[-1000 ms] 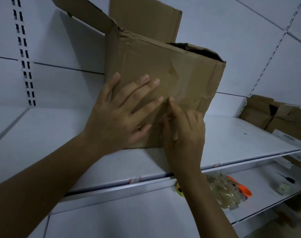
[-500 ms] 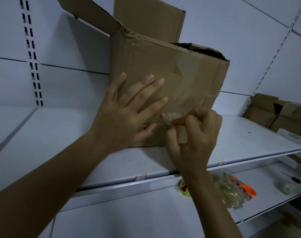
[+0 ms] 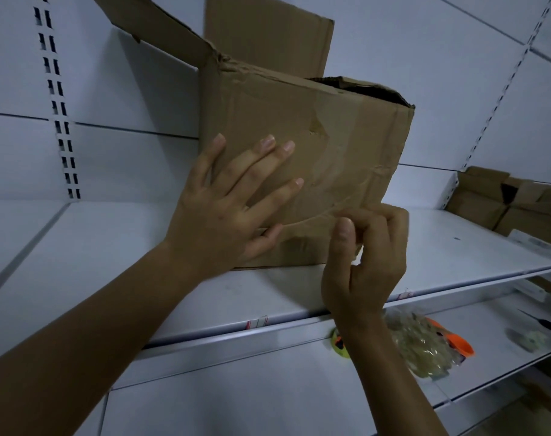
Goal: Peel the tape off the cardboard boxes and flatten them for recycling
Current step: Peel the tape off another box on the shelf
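A dented brown cardboard box (image 3: 346,130) stands on a white metal shelf (image 3: 94,272), its top flaps open and raised. Clear tape (image 3: 337,171) runs down the box's near face. My left hand (image 3: 230,209) presses flat on that face, fingers spread. My right hand (image 3: 367,256) is at the box's lower right corner, thumb and fingers pinching a peeled strip of the clear tape that still leads up onto the box.
More brown cardboard boxes (image 3: 516,202) sit at the right end of the same shelf. On the shelf below lie a crumpled wad of clear tape (image 3: 422,344), an orange-handled tool (image 3: 456,344) and a small dark tool (image 3: 538,320). White back panels rise behind.
My right hand went from picking at the tape edge to pinching it and pulling it to the right and down. The left hand stayed pressed on the box.
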Action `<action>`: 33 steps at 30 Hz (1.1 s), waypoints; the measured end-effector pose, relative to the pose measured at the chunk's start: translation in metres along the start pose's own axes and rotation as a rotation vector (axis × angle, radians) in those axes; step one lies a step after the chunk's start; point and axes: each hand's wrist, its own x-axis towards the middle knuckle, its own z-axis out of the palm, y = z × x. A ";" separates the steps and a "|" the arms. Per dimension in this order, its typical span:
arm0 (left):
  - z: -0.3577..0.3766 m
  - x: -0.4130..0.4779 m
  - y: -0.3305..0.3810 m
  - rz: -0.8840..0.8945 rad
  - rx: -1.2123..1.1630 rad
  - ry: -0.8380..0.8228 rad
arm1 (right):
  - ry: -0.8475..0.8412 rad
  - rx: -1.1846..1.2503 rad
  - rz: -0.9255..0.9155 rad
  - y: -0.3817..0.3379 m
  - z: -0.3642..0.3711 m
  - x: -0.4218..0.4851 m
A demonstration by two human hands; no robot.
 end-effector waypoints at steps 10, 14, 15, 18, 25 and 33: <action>-0.003 0.003 -0.003 0.016 -0.020 0.003 | -0.510 -0.093 -0.121 0.018 -0.008 0.005; -0.011 0.006 -0.003 0.005 -0.078 -0.030 | -0.518 -0.216 -0.220 0.020 -0.014 0.008; -0.015 0.008 -0.004 -0.014 -0.116 -0.020 | -0.512 -0.233 -0.233 0.015 -0.017 0.015; -0.035 0.016 -0.007 -0.116 -0.339 0.036 | -0.380 -0.227 -0.184 -0.006 -0.028 0.045; -0.088 0.075 0.002 -0.314 -0.633 0.159 | 0.011 0.121 0.020 -0.069 -0.044 0.136; -0.091 0.095 -0.018 -0.658 -1.016 0.060 | -0.062 0.351 0.229 -0.085 -0.036 0.131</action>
